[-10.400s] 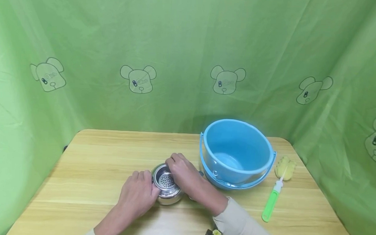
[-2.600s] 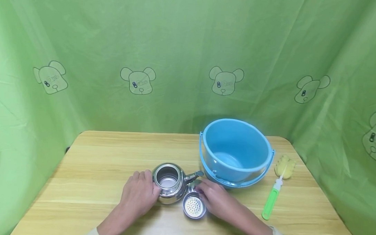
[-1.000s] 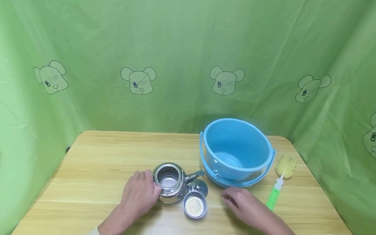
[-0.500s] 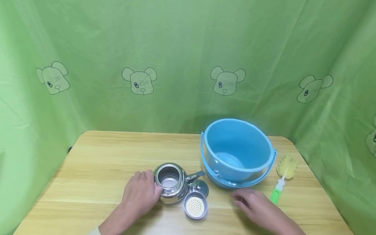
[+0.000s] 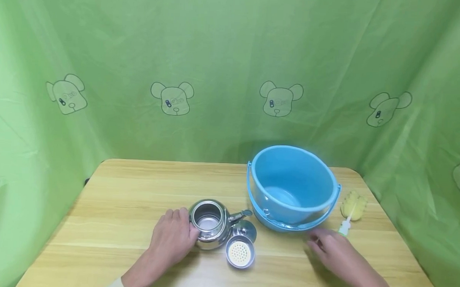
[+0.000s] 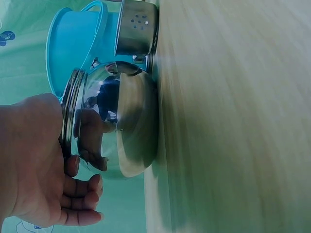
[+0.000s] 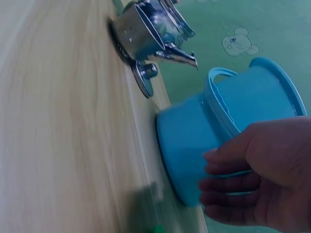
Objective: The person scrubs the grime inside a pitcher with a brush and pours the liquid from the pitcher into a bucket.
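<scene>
A steel teapot [image 5: 209, 223] without its lid stands upright, its spout pointing right. My left hand [image 5: 173, 234] grips it on the side opposite the spout, thumb at the rim, fingers curled as the left wrist view shows. The handle is hidden behind that hand. To the right of the pot sit a perforated steel strainer [image 5: 239, 253] and the round knobbed lid [image 5: 246, 229]. My right hand [image 5: 334, 250] holds nothing, its fingers loosely curled in front of the bucket. It covers most of the green handle of a sponge brush [image 5: 354, 206].
A blue bucket [image 5: 263, 212] with its handle down stands behind the right hand. All these things are on a wooden table [image 5: 137, 186]. A green curtain [image 5: 218, 46] surrounds the table's back and sides.
The strainer has come out of the teapot and been set beside the lid by my right hand. That hand has since moved right, toward the brush. My left hand keeps holding the pot.
</scene>
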A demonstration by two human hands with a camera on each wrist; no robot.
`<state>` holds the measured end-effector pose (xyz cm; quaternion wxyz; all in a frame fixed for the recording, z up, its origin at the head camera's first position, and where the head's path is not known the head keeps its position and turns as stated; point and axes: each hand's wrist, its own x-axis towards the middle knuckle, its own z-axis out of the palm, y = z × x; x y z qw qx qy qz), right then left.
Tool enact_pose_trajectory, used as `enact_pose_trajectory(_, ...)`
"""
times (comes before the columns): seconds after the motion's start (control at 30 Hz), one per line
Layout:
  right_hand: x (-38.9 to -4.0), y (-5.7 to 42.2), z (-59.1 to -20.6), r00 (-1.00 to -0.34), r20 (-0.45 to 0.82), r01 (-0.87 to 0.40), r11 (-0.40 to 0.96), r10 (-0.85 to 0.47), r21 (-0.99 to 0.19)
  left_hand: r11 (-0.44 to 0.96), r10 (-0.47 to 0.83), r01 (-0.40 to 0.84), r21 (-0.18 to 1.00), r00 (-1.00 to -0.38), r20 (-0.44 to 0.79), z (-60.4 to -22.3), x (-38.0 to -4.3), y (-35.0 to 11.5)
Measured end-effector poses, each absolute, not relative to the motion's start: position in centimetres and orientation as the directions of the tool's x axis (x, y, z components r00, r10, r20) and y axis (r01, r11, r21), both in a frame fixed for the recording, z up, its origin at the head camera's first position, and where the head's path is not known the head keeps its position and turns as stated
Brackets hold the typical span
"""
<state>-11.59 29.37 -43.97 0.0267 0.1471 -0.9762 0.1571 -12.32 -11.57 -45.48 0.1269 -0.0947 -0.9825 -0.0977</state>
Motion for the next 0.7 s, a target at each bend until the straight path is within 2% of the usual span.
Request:
enact_pose_trajectory(0.23,-11.7,31.1,-44.4,-0.964,0.152,-0.254,0.930,-0.220,-0.266,0.962,0.162,0.213,0.170,-0.948,0.273,-45.4,-12.3,-11.5)
enact_pose_trajectory(0.57,-12.0,32.9,-44.9,-0.973,0.164,-0.200,0.943,-0.160,-0.265,0.962,0.143,0.195,0.190,-0.956,0.256,-45.3,-12.2,-11.4)
enact_pose_trajectory(0.7,-12.2,33.3,-45.0,-0.983,0.133,-0.153,0.957,-0.123,-0.245,0.963,0.144,0.195,0.187,-0.956,0.257,-45.3,-12.3,-11.5)
